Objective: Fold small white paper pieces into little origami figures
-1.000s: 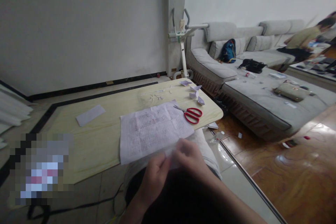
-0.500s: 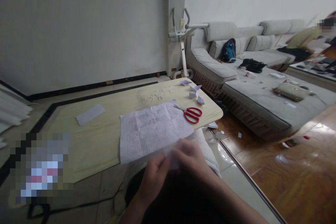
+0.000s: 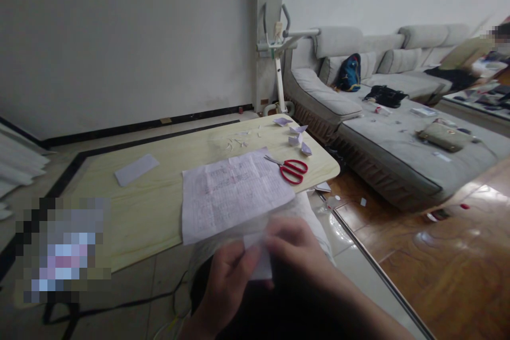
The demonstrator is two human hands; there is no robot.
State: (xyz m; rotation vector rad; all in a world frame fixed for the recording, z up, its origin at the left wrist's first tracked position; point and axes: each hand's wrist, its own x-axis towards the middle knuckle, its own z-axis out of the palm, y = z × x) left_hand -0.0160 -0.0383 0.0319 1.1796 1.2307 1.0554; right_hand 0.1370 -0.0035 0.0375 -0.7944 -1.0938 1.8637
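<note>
Between my hands, above my lap, is a small folded piece of white paper (image 3: 261,268). My left hand (image 3: 233,271) pinches its left side. My right hand (image 3: 292,244), blurred by motion, grips its upper right part. Just beyond them, a large creased sheet covered in writing (image 3: 235,191) lies on the table, its near edge hanging over the table's edge. Red-handled scissors (image 3: 292,170) rest by the sheet's right corner, blades pointing left. Several small folded paper shapes (image 3: 295,139) stand at the table's far right corner.
The pale wooden table (image 3: 159,212) carries a folded white paper (image 3: 136,169) and thin paper scraps (image 3: 238,143). A pixelated object (image 3: 66,249) is at lower left. To the right stands a grey sofa (image 3: 398,154) with bags; a person (image 3: 462,61) sits farther back.
My hands have moved slightly apart, and more of the folded paper shows between and below them. The view has tilted a little downward. The scissors and sheet stay in place.
</note>
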